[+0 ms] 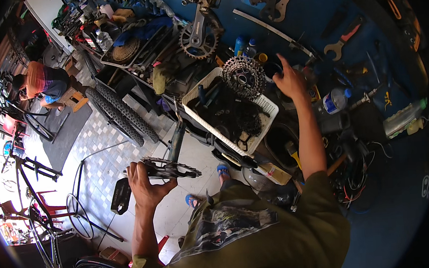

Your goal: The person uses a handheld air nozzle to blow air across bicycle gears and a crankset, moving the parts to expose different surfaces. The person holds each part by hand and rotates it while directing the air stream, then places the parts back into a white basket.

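My left hand (146, 186) is closed around a bicycle crankset; its toothed chainring (182, 170) points right and a black pedal (120, 196) hangs on the left. The crankset is held up over the tiled floor. My right hand (291, 83) reaches toward the cluttered bench by the blue wall. Its index finger is stretched out, the thumb stands apart, and no object shows in it. To its left, a large cassette (243, 77) leans at the far end of a white plastic basket (214, 132) that contains dark bike parts.
Another crankset (199, 38) is at the wall, with wrenches (344, 39) hanging nearby. A clear bottle (336, 100) stands right of my right arm. Two tyres (123, 115) lean at the left. Farther off sits another person (47, 83); a bike frame (30, 196) stands left.
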`<state>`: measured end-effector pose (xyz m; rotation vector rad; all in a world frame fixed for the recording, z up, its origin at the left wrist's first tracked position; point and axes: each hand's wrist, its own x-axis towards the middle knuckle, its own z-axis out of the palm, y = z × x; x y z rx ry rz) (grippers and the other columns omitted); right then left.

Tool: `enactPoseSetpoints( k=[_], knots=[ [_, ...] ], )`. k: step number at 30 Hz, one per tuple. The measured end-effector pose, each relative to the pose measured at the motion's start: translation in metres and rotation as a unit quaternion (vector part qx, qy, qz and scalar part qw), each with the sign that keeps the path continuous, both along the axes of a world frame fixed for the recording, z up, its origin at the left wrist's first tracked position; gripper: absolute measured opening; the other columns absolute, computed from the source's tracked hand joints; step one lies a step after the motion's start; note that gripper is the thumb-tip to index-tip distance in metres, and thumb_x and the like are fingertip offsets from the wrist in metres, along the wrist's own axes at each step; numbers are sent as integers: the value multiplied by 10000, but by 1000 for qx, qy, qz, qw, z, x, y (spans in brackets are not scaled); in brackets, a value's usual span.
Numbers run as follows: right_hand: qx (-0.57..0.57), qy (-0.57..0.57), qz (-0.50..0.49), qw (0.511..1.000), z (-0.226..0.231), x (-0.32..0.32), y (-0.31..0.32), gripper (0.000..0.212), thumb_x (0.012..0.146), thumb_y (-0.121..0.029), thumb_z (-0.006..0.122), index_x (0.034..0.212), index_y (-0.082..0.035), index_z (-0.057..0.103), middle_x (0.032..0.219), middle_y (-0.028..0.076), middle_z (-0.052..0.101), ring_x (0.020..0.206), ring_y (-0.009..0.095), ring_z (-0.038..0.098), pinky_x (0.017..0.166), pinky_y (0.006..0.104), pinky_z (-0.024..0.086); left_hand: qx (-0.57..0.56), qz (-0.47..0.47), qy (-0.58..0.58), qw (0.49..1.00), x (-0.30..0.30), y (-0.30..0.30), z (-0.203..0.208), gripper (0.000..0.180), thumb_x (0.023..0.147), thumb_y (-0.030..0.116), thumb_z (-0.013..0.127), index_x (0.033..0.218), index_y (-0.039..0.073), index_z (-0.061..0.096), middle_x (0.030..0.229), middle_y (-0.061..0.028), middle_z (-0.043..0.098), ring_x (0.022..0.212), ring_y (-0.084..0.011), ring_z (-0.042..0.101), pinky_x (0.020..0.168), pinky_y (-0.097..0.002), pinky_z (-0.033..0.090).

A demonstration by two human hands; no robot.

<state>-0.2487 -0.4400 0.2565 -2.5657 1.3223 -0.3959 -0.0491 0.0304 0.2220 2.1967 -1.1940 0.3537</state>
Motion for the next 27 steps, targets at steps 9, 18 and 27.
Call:
enactPoseSetpoints(
  k=[9,18,27],
  knots=[
    [73,417,23,906,-111,39,-129,1227,731,-489,889,1676,-163,177,1477,182,594,1384,337,555,1135,430,459,43,-23,31,998,-16,-17,-13,596,477,307,925,859,71,534,819,-76,589,814,-318,528,756,-456,430],
    [61,567,54,820,-117,74,-148,1006,735,-610,854,1536,-107,510,1567,147,516,1452,326,481,1215,513,347,57,4,38,998,-17,-16,-17,563,519,368,935,808,70,554,772,-74,589,783,-308,542,769,-447,438],
    [76,482,40,872,-74,59,-128,664,728,-398,891,1278,-67,720,1328,178,695,1239,324,665,1065,434,522,132,-100,-126,978,0,-8,20,441,619,419,846,818,139,571,787,-26,525,801,-250,518,739,-411,423]
  ],
)
